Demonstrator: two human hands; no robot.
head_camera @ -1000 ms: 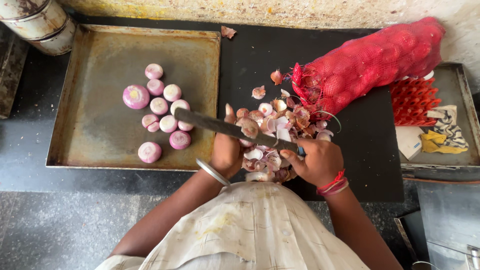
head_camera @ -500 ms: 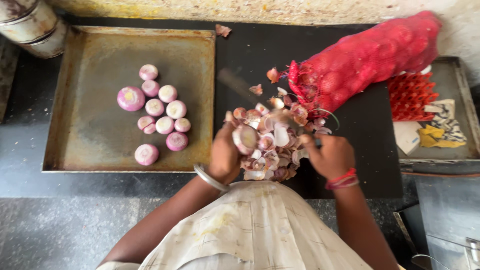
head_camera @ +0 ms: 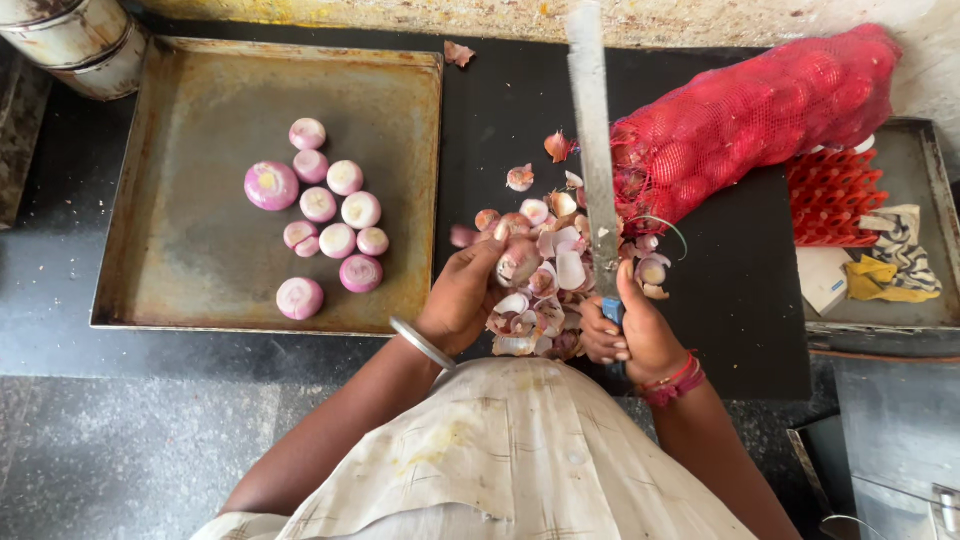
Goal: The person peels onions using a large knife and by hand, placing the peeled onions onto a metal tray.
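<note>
My left hand [head_camera: 465,298] holds a small onion [head_camera: 518,266] over a heap of onion skins [head_camera: 545,300] on the black counter. My right hand [head_camera: 630,330] grips the handle of a long knife [head_camera: 592,150], whose blade stands upright and points away from me. A red mesh sack of onions [head_camera: 760,110] lies just right of the blade. Several peeled onions [head_camera: 320,215] rest on the metal tray [head_camera: 180,120] at left.
A metal tin [head_camera: 70,40] stands at the top left corner. A red crate [head_camera: 835,195], a yellow and striped cloth [head_camera: 900,260] and a white box [head_camera: 825,280] sit on a second tray at right. Loose skin scraps [head_camera: 458,52] lie by the wall.
The knife has swung from lying across the skins toward the left to standing upright, pointing away. My left hand has stayed by the heap, holding an onion.
</note>
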